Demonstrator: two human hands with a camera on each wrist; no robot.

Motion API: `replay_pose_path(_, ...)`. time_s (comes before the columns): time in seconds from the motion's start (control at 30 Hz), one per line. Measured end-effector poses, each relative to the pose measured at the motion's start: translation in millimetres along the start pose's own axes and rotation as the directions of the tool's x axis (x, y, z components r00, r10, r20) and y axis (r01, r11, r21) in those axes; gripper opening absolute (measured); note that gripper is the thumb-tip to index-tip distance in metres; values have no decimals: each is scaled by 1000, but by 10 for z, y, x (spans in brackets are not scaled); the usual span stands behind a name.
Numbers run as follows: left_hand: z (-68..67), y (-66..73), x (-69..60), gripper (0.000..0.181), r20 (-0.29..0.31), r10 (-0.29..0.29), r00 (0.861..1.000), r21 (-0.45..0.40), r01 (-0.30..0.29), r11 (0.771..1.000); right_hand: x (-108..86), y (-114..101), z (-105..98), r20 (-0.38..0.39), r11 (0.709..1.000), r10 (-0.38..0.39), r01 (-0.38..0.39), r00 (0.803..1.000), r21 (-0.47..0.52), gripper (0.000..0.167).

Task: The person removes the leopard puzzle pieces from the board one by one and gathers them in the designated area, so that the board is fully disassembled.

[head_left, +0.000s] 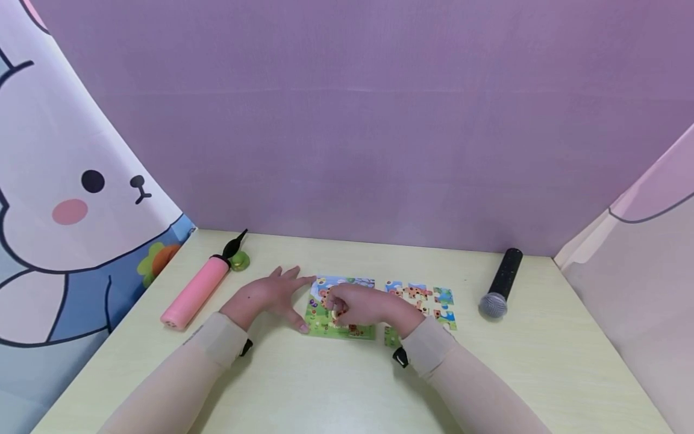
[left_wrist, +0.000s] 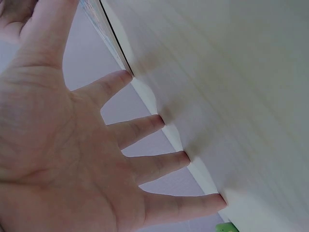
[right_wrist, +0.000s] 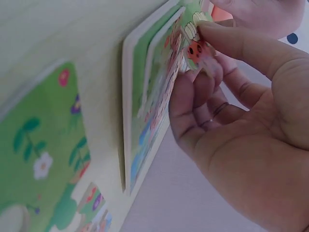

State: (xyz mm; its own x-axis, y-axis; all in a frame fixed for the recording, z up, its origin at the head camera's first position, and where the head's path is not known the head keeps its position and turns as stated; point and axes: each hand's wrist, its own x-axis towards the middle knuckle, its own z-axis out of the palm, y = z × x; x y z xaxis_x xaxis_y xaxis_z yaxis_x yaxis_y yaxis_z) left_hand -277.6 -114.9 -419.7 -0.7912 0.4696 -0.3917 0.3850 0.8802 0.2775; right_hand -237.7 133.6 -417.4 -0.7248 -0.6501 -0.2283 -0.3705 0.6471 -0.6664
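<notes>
A jigsaw board with a colourful cartoon picture lies flat on the table. My left hand is spread at its left side, fingers straight. In the left wrist view its index finger reaches the board's edge, while the other fingertips rest on the table. Over the board, my right hand has curled fingers. A small puzzle piece with a red ladybug print is pinched between thumb and fingers in the right wrist view. Right of the board lie several loose puzzle pieces, partly hidden by the right wrist.
A pink hand pump with a black nozzle lies at the left, beside a small green object. At the right is a black microphone with a grey head. A purple backdrop rises behind the pale table.
</notes>
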Motion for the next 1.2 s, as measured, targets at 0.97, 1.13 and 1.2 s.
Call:
replay_pose_path(0.97,13,4,-9,128,-15,-11,1000,-3,10,1000,-724,410,-453,-65,944,24,-1,998,331,25)
replay_pose_path(1.13,14,-4,-9,128,-14,-6,1000,0,6,1000,-1000,556,-595,-95,955,52,-22,994,295,24)
replay_pose_path(1.2,6,0,-11,127,-11,-6,1000,1,6,1000,-1099,631,-631,-105,958,65,-33,992,285,25)
